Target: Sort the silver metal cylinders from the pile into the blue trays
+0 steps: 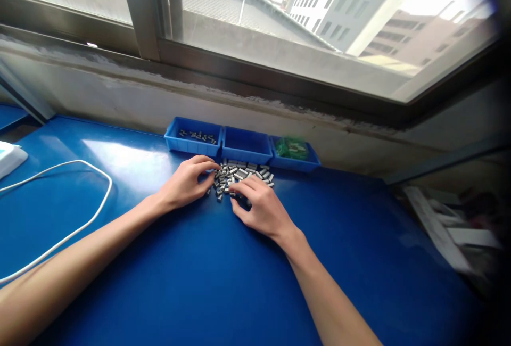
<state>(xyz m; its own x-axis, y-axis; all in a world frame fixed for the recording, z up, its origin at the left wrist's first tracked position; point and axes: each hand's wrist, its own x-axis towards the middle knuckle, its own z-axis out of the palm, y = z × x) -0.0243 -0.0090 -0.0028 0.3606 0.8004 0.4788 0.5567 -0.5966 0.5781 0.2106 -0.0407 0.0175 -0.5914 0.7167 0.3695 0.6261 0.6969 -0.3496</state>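
Metal parts are in a loose pile on the blue table, near centre of my view, right between my hands. Short cylinders by the look of it, silver, mostly lying on their sides, packed close. Clock positions below are from the pile.

Left hand: at 9 o'clock, fingers curled, thumb and fingertips at the pile's near edge. Can't tell if I've got a part pinched there.

Right hand: at 5 o'clock, palm down, fingers bent over the pile, thumb and index spread with a gap. Parts sit under the fingers; can't tell whether any is gripped.

Three blue bins in a row behind the pile. Left bin at 10 o'clock, small metal pieces inside. Middle bin at 12. Right bin at 2, green bag in it.

White cable loops on the table, well out at 8 to 9 o'clock.
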